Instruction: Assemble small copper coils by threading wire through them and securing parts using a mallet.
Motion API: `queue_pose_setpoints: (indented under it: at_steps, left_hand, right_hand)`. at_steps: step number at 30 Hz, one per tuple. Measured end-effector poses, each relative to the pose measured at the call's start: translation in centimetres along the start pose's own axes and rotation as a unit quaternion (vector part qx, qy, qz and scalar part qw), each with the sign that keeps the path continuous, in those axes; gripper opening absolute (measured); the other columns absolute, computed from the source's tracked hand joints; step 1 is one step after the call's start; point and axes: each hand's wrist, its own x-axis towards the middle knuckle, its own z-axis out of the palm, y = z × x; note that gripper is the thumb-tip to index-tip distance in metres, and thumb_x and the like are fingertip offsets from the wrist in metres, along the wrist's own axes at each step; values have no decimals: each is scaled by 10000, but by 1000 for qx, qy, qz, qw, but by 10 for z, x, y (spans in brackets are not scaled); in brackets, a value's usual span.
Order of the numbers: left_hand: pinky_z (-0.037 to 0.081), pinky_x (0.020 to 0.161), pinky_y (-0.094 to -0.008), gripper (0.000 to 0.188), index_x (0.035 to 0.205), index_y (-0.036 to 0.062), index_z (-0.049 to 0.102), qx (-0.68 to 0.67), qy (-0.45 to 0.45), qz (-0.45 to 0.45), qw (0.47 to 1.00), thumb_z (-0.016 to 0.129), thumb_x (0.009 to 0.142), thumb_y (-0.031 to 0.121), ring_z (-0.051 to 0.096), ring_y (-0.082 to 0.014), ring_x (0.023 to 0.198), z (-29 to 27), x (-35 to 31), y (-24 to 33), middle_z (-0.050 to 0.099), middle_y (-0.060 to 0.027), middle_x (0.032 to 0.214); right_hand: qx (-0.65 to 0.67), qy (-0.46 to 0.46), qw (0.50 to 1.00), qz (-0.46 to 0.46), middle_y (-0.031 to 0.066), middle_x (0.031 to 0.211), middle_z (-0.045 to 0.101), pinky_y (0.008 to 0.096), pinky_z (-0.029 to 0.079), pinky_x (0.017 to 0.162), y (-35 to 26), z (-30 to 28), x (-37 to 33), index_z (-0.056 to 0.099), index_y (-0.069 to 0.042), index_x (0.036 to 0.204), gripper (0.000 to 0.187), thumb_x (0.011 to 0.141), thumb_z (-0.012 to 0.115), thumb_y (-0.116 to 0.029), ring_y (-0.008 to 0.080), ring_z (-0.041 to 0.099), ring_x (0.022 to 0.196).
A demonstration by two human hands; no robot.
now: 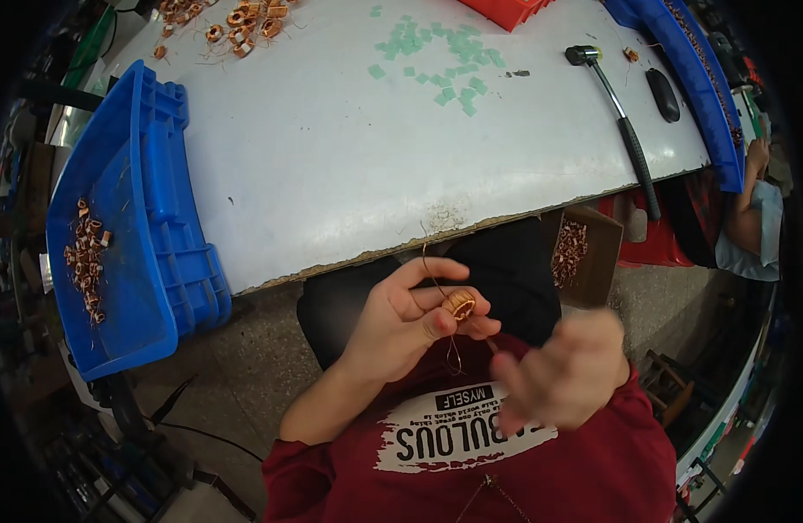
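In front of my chest, my left hand (410,318) pinches a small ring-shaped copper coil (460,304) between thumb and fingers. One loose wire end rises from the coil toward the table edge, and a thin wire loop (454,356) hangs below it. To the right of the coil is my right hand (562,370), smeared by motion with its fingers curled toward the left hand. Whether it holds a wire or a tool is too blurred to see.
A blue bin (170,218) with several coils stands at the left. On the white table (332,174) lie a heap of coils (244,26), pale green squares (454,52), a hammer (623,122) and a black mouse-shaped object (662,95). A cardboard box (602,261) of copper pieces sits below the edge.
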Motion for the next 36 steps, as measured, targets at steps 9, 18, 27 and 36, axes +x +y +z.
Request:
queue_pose_setpoints:
  at_steps: [9,18,27,36]
  left_hand:
    - [564,781,-381,340,1067,-35,555,-54,-71,-60,994,707,818,138,670,-364,860,-19,0,-6,630,-249,1017]
    - [574,702,-433,351,1101,11,586,-94,-99,-66,988,716,801,138,664,-376,796,-13,-10,-13,629,-274,968]
    - [506,895,-460,438,1156,44,536,-30,-21,-59,998,702,811,257,576,-380,1091,4,-10,2,629,-237,1047]
    - [351,1065,-443,382,1195,72,492,125,-26,203,971,647,859,167,460,-378,1238,-14,-5,-3,604,-153,1115]
  right_hand:
    - [173,36,967,184,-1,618,442,234,296,492,50,34,31,569,-92,626,278,873,568,-219,122,340,543]
    - [596,-6,538,596,13,617,485,227,332,530,24,59,12,537,-48,628,304,917,523,-139,100,386,561]
    - [338,78,772,532,57,807,529,234,328,561,4,49,4,569,-11,824,251,960,434,-174,108,407,600]
    - [730,-86,358,575,62,732,608,186,341,496,-14,30,19,606,15,904,123,921,498,-41,83,473,538]
